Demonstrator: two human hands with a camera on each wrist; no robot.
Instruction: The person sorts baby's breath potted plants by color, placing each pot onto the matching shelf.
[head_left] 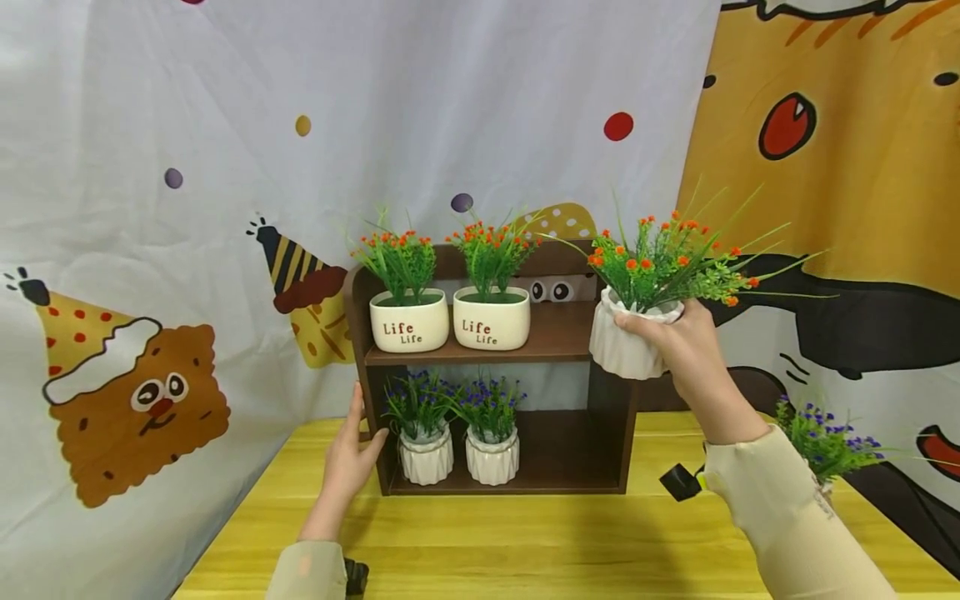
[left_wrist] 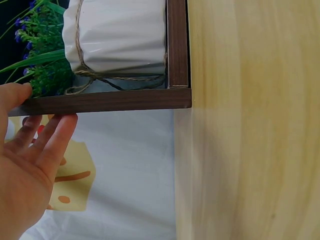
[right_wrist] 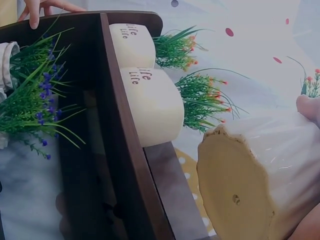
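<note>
My right hand (head_left: 686, 342) grips a white fluted pot (head_left: 626, 342) of orange-flowered artificial grass, held in the air in front of the shelf's upper right end. In the right wrist view, the pot's unglazed base (right_wrist: 235, 187) with a small hole is seen. The left hand (head_left: 352, 454) holds the left side panel of a dark brown two-tier shelf (head_left: 480, 357), thumb inside and fingers outside in the left wrist view. On the upper tier stand two cream "Life" pots (head_left: 408, 321) with orange flowers. Two white fluted pots (head_left: 492, 457) with purple flowers stand on the lower tier.
The shelf stands on a yellow wood-grain table (head_left: 480, 542). Another purple-flowered plant (head_left: 828, 446) is at the right, partly behind the right sleeve. A patterned cloth (head_left: 480, 100) hangs behind the table. A small black object (head_left: 680, 482) appears beside the right wrist.
</note>
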